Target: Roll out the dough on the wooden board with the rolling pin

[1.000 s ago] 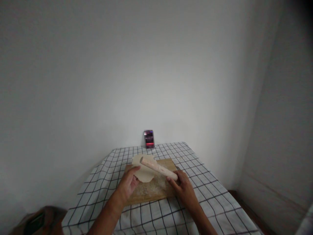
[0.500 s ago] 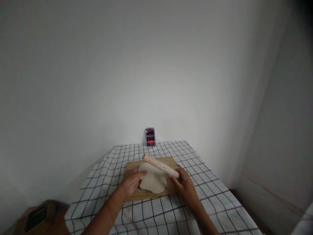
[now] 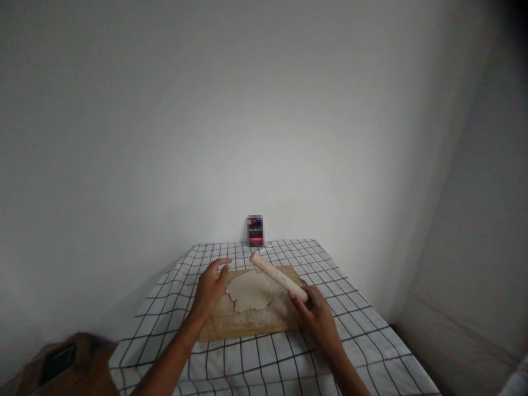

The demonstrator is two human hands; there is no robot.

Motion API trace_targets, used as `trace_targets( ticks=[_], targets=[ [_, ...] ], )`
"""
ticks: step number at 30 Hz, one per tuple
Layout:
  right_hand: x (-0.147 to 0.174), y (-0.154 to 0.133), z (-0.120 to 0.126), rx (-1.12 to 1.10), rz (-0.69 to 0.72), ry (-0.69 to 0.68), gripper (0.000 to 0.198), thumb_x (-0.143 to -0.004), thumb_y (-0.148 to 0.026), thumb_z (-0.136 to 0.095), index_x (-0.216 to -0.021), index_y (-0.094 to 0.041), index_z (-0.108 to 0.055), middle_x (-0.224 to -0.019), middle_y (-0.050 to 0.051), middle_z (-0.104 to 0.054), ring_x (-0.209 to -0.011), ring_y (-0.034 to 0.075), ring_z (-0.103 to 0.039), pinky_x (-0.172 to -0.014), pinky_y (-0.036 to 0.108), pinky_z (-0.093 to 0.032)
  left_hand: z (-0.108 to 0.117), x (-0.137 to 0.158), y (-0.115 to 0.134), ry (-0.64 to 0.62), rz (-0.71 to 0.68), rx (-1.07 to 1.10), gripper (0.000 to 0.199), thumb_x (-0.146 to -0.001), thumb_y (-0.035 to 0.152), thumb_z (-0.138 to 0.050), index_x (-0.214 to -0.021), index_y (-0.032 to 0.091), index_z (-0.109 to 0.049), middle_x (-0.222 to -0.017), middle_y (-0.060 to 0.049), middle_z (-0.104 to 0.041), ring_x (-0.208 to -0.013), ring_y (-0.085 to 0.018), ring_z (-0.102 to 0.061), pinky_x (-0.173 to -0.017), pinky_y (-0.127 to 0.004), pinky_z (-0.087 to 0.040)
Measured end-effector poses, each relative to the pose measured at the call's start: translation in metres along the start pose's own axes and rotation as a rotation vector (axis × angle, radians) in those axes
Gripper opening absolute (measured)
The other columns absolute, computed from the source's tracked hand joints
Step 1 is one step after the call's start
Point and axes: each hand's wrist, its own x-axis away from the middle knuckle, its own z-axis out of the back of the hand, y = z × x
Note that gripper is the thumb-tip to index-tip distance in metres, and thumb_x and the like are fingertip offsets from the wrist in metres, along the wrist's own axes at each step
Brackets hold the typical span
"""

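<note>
Our right hand (image 3: 317,314) grips the rolling pin (image 3: 277,275) by its near end; the pin slants above the right part of the dough sheet (image 3: 249,291), flat on the board (image 3: 231,328). Our left hand (image 3: 209,287) is open, beside the sheet's left edge. For even thickness, we should press level. Floured board leaves room nearest us; tablecloth (image 3: 355,341) extends past both sides.

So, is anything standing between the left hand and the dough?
Nothing visible. The left hand, open, is by the left edge of the dough; contact is unclear. The pin, in the right hand, is toward the dough's right side.
</note>
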Motion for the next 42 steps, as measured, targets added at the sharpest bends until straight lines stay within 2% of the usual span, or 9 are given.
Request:
trace_targets(
  ticks=[5,8,12,16,19,25,33,39,42],
  targets=[
    [-0.008,-0.002,-0.004,0.168,0.081,-0.097,0.066,-0.099,-0.09,-0.056,-0.089,-0.027,-0.073,-0.092,0.009,-0.076,-0.088,0.029,-0.07,-0.08,0.041,-0.056,0.007,0.002,0.048,0.077,-0.02,0.158,0.041,-0.105,0.052,-0.056,-0.123,0.024,-0.08,-0.138,-0.012,-0.083,-0.139,-0.033,-0.071,-0.128,-0.049,-0.05],
    [-0.019,-0.008,-0.007,0.33,0.166,-0.227,0.052,-0.101,-0.076,-0.063,-0.085,-0.027,-0.071,-0.092,0.008,-0.076,-0.088,0.028,-0.07,-0.082,0.04,-0.056,0.001,0.008,0.055,-0.038,-0.037,0.173,0.032,-0.104,0.047,-0.062,-0.115,0.025,-0.083,-0.135,-0.01,-0.084,-0.138,-0.033,-0.071,-0.129,-0.046,-0.047],
    [-0.03,-0.014,-0.014,0.486,0.262,-0.356,0.039,-0.099,-0.063,-0.075,-0.087,-0.026,-0.072,-0.098,0.009,-0.078,-0.095,0.028,-0.071,-0.088,0.039,-0.056,-0.023,0.024,0.025,-0.251,-0.018,0.121,0.021,-0.1,0.041,-0.069,-0.1,0.026,-0.085,-0.128,-0.012,-0.085,-0.136,-0.037,-0.072,-0.132,-0.048,-0.043],
    [-0.046,-0.014,-0.024,0.536,0.332,-0.41,0.034,-0.113,-0.053,-0.059,-0.107,-0.026,-0.08,-0.117,0.011,-0.08,-0.117,0.03,-0.072,-0.103,0.043,-0.057,-0.047,0.032,-0.01,-0.225,-0.019,-0.01,0.015,-0.098,0.033,-0.074,-0.107,0.025,-0.083,-0.131,-0.015,-0.083,-0.141,-0.04,-0.068,-0.136,-0.054,-0.034],
    [-0.068,-0.013,-0.04,0.534,0.351,-0.432,0.037,-0.118,-0.038,-0.047,-0.125,-0.026,-0.082,-0.139,0.012,-0.08,-0.142,0.031,-0.065,-0.121,0.048,-0.05,-0.058,0.017,-0.021,-0.206,-0.02,-0.157,0.017,-0.097,0.028,-0.072,-0.112,0.024,-0.081,-0.135,-0.019,-0.081,-0.146,-0.043,-0.065,-0.135,-0.056,-0.033],
    [-0.097,-0.007,-0.068,0.661,0.242,-0.471,0.044,-0.118,-0.029,-0.041,-0.117,-0.024,-0.085,-0.129,0.014,-0.085,-0.126,0.029,-0.077,-0.112,0.043,-0.056,-0.069,-0.023,-0.028,-0.24,0.135,-0.22,0.018,-0.1,0.03,-0.071,-0.114,0.021,-0.079,-0.14,-0.019,-0.08,-0.146,-0.04,-0.064,-0.132,-0.05,-0.037],
    [-0.069,-0.007,-0.054,0.6,0.275,-0.417,0.044,-0.118,-0.027,-0.042,-0.129,-0.024,-0.085,-0.152,0.012,-0.077,-0.151,0.032,-0.065,-0.129,0.052,-0.049,-0.066,-0.008,-0.024,-0.231,0.077,-0.206,0.03,-0.095,0.03,-0.077,-0.124,0.023,-0.08,-0.154,-0.019,-0.075,-0.159,-0.044,-0.054,-0.14,-0.056,-0.025],
    [-0.036,-0.008,-0.037,0.561,0.284,-0.377,0.044,-0.113,-0.049,-0.062,-0.146,-0.025,-0.078,-0.172,0.016,-0.06,-0.161,0.039,-0.054,-0.13,0.062,-0.047,-0.057,0.019,-0.018,-0.211,0.027,-0.121,0.031,-0.092,0.032,-0.078,-0.123,0.025,-0.08,-0.153,-0.019,-0.075,-0.162,-0.046,-0.05,-0.144,-0.065,-0.011],
    [-0.02,-0.009,-0.031,0.56,0.283,-0.39,0.048,-0.11,-0.051,-0.067,-0.151,-0.026,-0.074,-0.174,0.016,-0.057,-0.165,0.038,-0.05,-0.132,0.063,-0.045,-0.052,0.031,-0.017,-0.22,-0.022,-0.068,0.027,-0.093,0.034,-0.077,-0.119,0.024,-0.08,-0.151,-0.021,-0.075,-0.161,-0.045,-0.051,-0.144,-0.062,-0.015]
  ],
)
